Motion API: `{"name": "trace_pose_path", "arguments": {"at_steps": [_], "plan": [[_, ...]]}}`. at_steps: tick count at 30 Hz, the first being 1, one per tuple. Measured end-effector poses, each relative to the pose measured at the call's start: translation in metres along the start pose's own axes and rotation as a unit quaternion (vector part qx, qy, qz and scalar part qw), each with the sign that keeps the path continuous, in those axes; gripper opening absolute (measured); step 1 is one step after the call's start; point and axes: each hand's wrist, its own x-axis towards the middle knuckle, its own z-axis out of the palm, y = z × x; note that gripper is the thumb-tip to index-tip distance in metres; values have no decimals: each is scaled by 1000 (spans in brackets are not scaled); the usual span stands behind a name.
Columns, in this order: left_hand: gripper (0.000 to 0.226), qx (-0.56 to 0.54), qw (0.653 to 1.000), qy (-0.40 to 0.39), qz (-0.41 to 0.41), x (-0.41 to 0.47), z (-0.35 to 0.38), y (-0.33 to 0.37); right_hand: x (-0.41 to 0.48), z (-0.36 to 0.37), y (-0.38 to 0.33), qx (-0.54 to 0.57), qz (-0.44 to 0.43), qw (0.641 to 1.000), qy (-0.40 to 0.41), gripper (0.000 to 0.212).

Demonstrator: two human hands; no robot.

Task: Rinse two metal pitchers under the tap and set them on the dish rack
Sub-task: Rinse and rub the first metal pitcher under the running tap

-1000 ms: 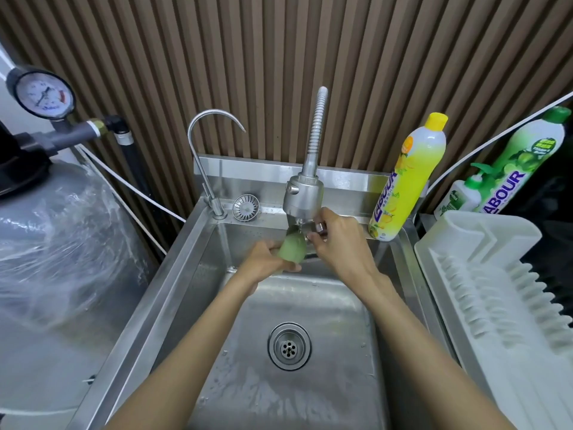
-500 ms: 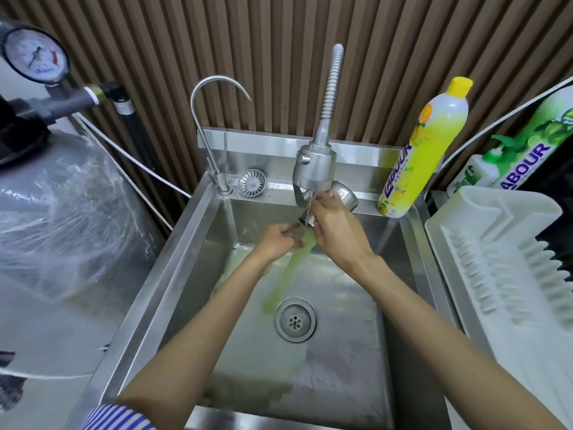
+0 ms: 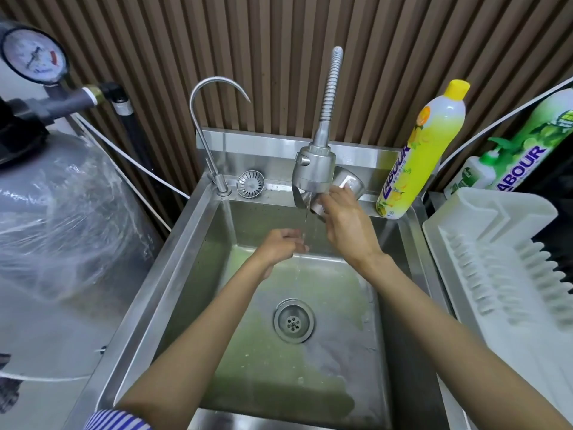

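In the sink, left of the water, the left hand sits low with its fingers loosely curled under the trickle; nothing shows in its grasp. One second ago it was up at a pale green mass under the tap head. Half a second ago a green stream was falling to the basin. That stream is now gone, leaving a thin clear trickle and a green film on the basin floor. Right of the tap head, the right hand grips a metal pitcher, tilted and touching the head. Judgement: the contents are dumped and the first rinse is under way. Far right, the dish rack holds no pitcher. The second pitcher is not in view.
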Motion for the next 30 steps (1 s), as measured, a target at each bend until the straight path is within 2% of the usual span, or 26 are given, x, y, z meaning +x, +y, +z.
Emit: {"name": "trace_pose_path", "arguments": {"at_steps": [2,3,7,10,13,16,19,23,24,26,28,30], "plan": [[73,-14,1000,-13,15,-3,3,2,1,-5,3,129,109,985,33,17],[81,-25,999,-19,28,-4,5,3,1,-7,6,200,173,964,40,14],[83,-81,992,-21,95,-12,11,9,-11,-11,12,432,326,839,60,27],[76,-122,983,14,139,-22,15,11,-26,-14,10,576,351,735,65,24],[100,-115,973,91,179,-34,18,5,-36,-17,-2,663,330,671,47,22],[98,-70,958,157,228,-46,13,1,-34,-22,-15,670,317,670,32,19],[89,-28,948,182,259,-60,4,13,-28,-28,-23,663,316,679,23,18],[80,48,923,202,325,-76,-8,35,-26,-34,-29,690,332,643,-2,14],[77,76,917,211,331,-78,-9,40,-26,-37,-31,687,336,644,-6,14],[73,129,910,224,324,-81,-12,44,-24,-43,-32,645,352,678,-7,14],[71,160,918,220,287,-81,-13,42,-22,-48,-31,581,379,720,-5,16],[70,176,928,205,255,-80,-11,38,-21,-55,-28,526,411,744,-11,20]]}}
